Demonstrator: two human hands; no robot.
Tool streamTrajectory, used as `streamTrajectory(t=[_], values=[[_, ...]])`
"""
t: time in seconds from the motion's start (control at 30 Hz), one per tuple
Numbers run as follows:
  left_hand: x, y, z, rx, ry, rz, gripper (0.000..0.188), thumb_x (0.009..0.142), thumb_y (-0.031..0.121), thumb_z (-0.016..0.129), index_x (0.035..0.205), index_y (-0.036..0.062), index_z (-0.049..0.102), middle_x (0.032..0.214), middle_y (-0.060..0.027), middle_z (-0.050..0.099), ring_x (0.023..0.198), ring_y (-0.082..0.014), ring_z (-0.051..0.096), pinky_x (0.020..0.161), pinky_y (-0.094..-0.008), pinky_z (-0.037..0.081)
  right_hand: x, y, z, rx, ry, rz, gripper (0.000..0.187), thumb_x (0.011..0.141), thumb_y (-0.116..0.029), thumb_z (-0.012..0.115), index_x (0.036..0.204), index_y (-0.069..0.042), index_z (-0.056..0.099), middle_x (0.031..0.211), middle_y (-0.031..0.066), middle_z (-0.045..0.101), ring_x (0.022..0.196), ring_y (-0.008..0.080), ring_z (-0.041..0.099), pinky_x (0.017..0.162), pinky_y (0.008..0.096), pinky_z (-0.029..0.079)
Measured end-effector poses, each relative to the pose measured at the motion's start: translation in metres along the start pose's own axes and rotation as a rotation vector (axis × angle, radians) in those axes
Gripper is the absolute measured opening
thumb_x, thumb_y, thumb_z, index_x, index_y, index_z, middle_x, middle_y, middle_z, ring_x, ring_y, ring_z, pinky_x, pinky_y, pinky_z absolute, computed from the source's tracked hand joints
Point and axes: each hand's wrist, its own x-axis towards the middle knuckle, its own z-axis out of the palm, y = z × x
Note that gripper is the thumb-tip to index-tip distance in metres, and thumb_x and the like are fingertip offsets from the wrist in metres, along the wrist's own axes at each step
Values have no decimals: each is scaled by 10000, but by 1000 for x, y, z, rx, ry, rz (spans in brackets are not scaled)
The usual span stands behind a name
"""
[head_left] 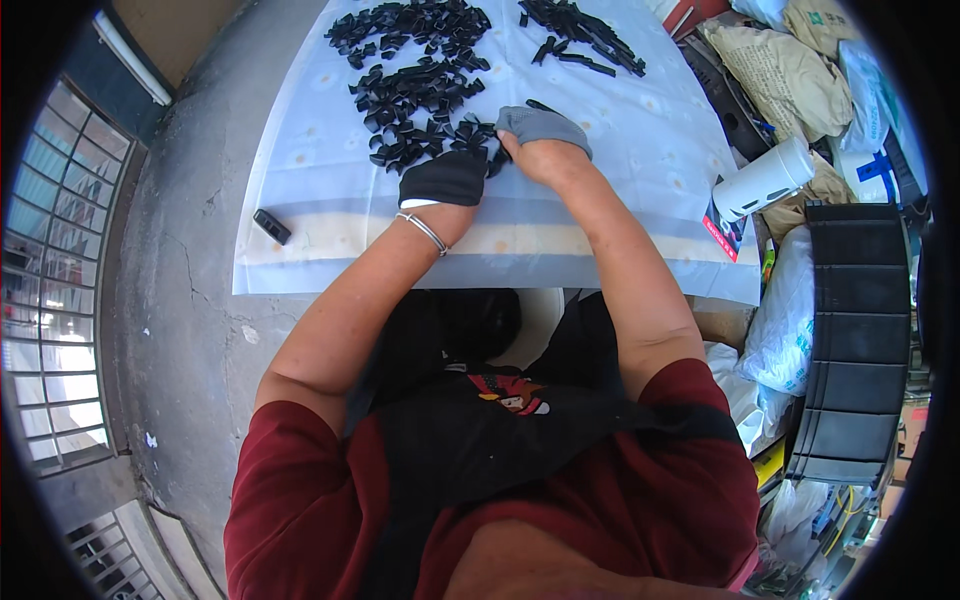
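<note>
Black, short and folded-looking pieces (418, 95) lie heaped on the bench (325, 195), over its pale cloth, in loose clusters running from the far edge down to your hands. Farther off to the right, well apart from that heap, sits a smaller group of long black strips (612, 45).

Your left hand (443, 182), in a black glove, is at the near end of the heap, right beside the lowest pieces. Your right hand (545, 135), in a grey glove, reaches in from the other side, its thumb pointing toward the left. A slim dark strip shows just beyond the grey glove; whether you hold it is unclear. Something dark also shows between your hands, too small to tell apart from glove or piece. The fingers of both hands are mostly hidden, so I cannot tell whether they are spread, pressed together or pinching anything.

The step in hand looks like close, two-handed work on one small piece beside the heap. The next move seems to call for a sure hold with one hand, while the other stays clear of the neighbouring pieces so they don't scatter.
</note>
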Motion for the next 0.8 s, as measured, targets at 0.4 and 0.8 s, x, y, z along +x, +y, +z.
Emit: streamTrajectory(t=[0.4,0.8], values=[[-32,-15,-13,-696,102,-247,200,733,114,530,905,34,597,774,-156,610,637,-249,592,584,-332,479,-75,-14,-17,513,268,-384,252,825,-154,518,1041,-27,549,1060,166,558,970,333,527,827,359,423],[-71,19,-29,-1548,-58,-552,241,862,154,529,1049,5,558,796,-34,601,633,-70,537,511,-195,438,-114,-47,-13,387,257,-534,205,727,-168,624,911,-78,616,828,112,616,734,289,579,646,368,452]])
